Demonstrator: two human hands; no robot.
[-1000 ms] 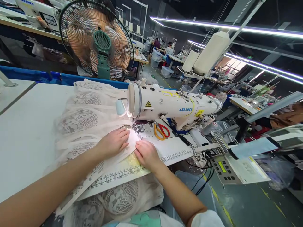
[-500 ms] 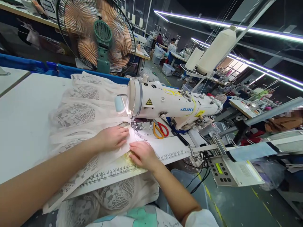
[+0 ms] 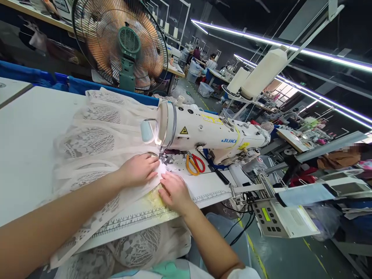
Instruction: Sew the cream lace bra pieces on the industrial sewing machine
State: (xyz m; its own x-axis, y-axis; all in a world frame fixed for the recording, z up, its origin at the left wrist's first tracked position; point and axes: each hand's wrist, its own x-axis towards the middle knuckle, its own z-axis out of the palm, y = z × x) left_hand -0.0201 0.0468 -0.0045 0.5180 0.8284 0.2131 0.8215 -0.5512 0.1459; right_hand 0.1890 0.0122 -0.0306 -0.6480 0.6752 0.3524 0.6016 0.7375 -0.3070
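Note:
Off-white lace fabric (image 3: 90, 141) lies spread over the table, one edge reaching under the head of a white sewing machine (image 3: 200, 130). My left hand (image 3: 139, 168) rests flat on this fabric just left of the needle area, fingers stretched forward. Close beside it, my right hand (image 3: 174, 192) has its fingers bent at the fabric's near edge, seemingly pinching it; the fingertips are partly hidden. Beneath the right hand is a patch of yellow tape (image 3: 155, 199) on the table. More lace hangs below the table edge.
Scissors with orange and red handles (image 3: 195, 164) lie by the machine bed. A printed ruler (image 3: 128, 222) runs along the front edge. A control box (image 3: 279, 221) sits to the right, thread cones (image 3: 264, 73) stand above, and a large fan (image 3: 124, 46) is behind the table.
The view has shifted slightly. Both hands stay close to the needle on the fabric, with only a very small movement between them.

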